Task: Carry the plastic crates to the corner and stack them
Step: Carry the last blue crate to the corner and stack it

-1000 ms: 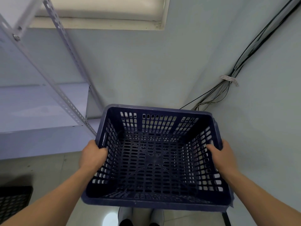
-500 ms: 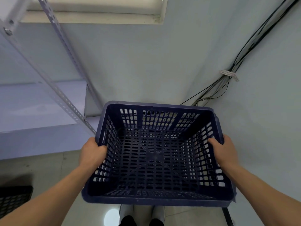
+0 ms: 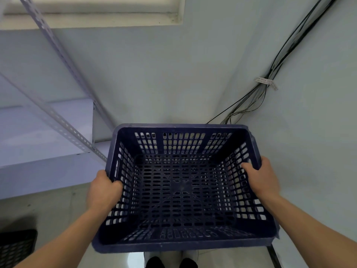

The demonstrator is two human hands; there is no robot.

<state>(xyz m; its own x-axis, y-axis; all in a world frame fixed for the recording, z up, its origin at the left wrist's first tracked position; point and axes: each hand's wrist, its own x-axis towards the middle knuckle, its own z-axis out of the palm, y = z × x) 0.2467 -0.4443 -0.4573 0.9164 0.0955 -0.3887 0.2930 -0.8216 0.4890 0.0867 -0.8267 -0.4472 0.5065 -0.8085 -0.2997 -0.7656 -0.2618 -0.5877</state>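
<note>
Two pale walls meet in a corner at the far right, above a light tiled floor (image 3: 48, 207). A bundle of dark cables (image 3: 278, 60) runs down the right wall toward that corner, wrapped partway with a small white tag (image 3: 266, 82); there is print on it, too small to read. On the left stands a white metal shelf (image 3: 44, 132) with slotted uprights, its top and left side cut off by the frame. A window sill (image 3: 92, 18) shows along the top edge, with only the lower part visible.

The dark blue crate (image 3: 183, 244) is held in the air in front of the person, open side up, empty, its far rim close to the corner. The left hand (image 3: 104, 190) is curled over the left rim, fingers closed around it. The right hand (image 3: 262, 180) grips the right rim likewise, fingertips hooked inside the wall. Raised lettering on the crate's near inside wall cannot be made out.

At the bottom left, part of another dark crate (image 3: 15, 248) lies on the floor, mostly cut off. The person's feet (image 3: 172, 262) show below the held crate, largely hidden.
</note>
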